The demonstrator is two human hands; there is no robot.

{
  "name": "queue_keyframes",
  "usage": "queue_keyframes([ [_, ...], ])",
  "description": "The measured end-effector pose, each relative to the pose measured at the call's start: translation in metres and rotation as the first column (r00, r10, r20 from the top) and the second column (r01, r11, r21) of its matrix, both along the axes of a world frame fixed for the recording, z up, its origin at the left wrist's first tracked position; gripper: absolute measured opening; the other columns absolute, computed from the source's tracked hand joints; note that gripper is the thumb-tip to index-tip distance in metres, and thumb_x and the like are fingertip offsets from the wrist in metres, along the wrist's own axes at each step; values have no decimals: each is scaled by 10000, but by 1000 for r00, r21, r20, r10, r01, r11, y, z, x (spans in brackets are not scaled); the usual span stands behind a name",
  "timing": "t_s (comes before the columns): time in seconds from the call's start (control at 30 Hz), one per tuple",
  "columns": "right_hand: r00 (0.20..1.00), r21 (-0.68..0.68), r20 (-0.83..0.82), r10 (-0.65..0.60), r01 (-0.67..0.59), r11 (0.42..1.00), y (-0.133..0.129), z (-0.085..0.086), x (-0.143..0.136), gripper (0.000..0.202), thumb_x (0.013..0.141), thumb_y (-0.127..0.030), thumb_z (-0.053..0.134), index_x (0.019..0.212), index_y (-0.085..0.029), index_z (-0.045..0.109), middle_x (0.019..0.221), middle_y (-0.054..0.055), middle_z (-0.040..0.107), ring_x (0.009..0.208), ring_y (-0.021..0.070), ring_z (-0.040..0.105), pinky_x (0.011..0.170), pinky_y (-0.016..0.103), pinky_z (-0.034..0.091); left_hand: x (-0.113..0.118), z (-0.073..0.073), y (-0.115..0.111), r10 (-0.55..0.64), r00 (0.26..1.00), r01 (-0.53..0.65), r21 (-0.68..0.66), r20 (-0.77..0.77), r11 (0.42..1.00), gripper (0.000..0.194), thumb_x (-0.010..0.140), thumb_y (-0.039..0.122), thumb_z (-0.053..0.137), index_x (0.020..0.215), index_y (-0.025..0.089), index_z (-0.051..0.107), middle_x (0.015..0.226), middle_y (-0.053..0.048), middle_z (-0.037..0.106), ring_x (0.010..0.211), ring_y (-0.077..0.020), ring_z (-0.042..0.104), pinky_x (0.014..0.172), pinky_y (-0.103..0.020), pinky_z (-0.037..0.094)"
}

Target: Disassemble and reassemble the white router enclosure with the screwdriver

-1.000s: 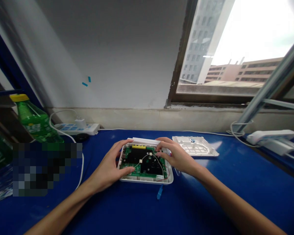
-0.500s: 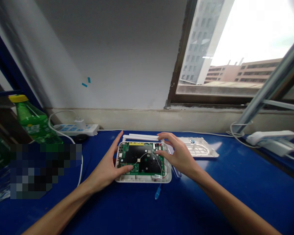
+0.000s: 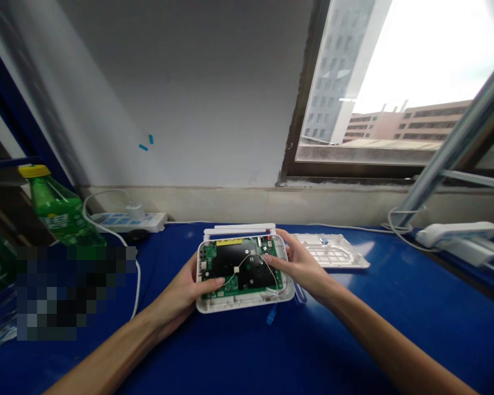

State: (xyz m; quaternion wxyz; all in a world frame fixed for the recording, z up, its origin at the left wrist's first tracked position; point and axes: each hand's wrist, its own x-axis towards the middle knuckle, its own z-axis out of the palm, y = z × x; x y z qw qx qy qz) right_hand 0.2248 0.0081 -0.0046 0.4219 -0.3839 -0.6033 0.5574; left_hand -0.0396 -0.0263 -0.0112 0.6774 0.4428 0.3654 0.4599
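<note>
An opened white router (image 3: pixel 230 303) shows its green circuit board with a large black plate and thin antenna wires across it. Folded white antennas (image 3: pixel 242 227) lie along its far edge. My left hand (image 3: pixel 189 285) grips the left side, thumb on the board's lower left, other fingers hidden beneath. My right hand (image 3: pixel 294 260) is closed around the right side, its thumb over the board near the wires. A blue cable end or tag (image 3: pixel 271 314) sticks out below the router's near edge. Beside my right hand lies the white slatted cover (image 3: pixel 333 251).
A white power strip (image 3: pixel 148 221) with a plugged-in charger sits at the back left, near a green bottle (image 3: pixel 57 206) with a yellow cap. A white adapter (image 3: pixel 461 236) and cable lie at the right by a metal pole (image 3: pixel 448 148). The tabletop (image 3: pixel 354 329) is blue.
My right hand has moved from above the router's far right corner down to grip its side. The router is now slightly tilted and shifted right, with both hands around it.
</note>
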Motion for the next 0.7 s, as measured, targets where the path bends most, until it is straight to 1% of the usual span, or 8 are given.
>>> queue_keyframes([
  [0.1,999,0,8,-32,32,999,-1,0,-1,613,792,-460,802,1289,-251,510,1017,57,744,946,279,733,801,427,618,1,-2,-1,-28,1000,28,10,8,1000,927,718,204,901,1494,237,395,1354,-163,650,1187,-338,666,1029,-460,529],
  [0.17,999,-2,7,-35,35,999,-2,1,-2,592,785,-469,805,1252,-245,519,970,46,737,928,282,733,782,425,619,1,-4,-1,-26,1000,26,36,-12,999,904,728,218,898,1481,226,400,1363,-167,641,1200,-336,659,1057,-466,507],
  [0.27,1000,8,-1,-17,17,1000,-3,2,-4,562,810,-457,787,1252,-255,503,972,42,732,926,284,735,758,424,628,-1,-4,0,-12,999,16,87,-53,996,841,743,249,890,1448,209,432,1389,-173,619,1228,-341,638,1078,-479,489],
  [0.4,999,39,50,11,-13,999,-2,2,-4,540,877,-451,720,1318,-273,463,1070,61,730,946,276,740,756,421,641,-4,0,1,-19,996,29,108,-93,994,810,765,282,875,1445,234,436,1442,-156,580,1261,-341,613,1076,-481,488],
  [0.47,996,58,89,24,-29,998,-2,2,-2,523,915,-452,673,1353,-283,442,1140,68,718,1016,275,726,816,433,635,-6,0,1,-50,995,59,97,-89,994,830,760,274,878,1454,249,424,1455,-151,568,1269,-340,607,1082,-481,480],
  [0.53,995,65,90,51,-57,996,-3,4,2,512,937,-431,648,1380,-290,432,1215,71,696,1090,273,700,883,445,617,-8,-2,2,-71,994,80,101,-83,992,874,724,240,900,1453,251,418,1455,-153,566,1275,-345,600,1087,-479,474],
  [0.6,992,53,50,115,-118,992,-5,6,5,562,922,-384,676,1413,-295,418,1288,74,666,1134,273,679,924,451,601,-9,-5,3,-70,994,80,112,-89,990,906,702,219,912,1455,256,410,1446,-154,571,1273,-350,600,1082,-478,477],
  [0.7,980,33,-6,200,-200,979,-6,7,9,729,835,-300,774,1454,-302,389,1330,81,641,1133,279,676,925,446,598,-10,-8,4,-66,992,79,110,-110,991,910,718,236,904,1467,282,390,1431,-140,583,1258,-347,610,1066,-479,488],
])
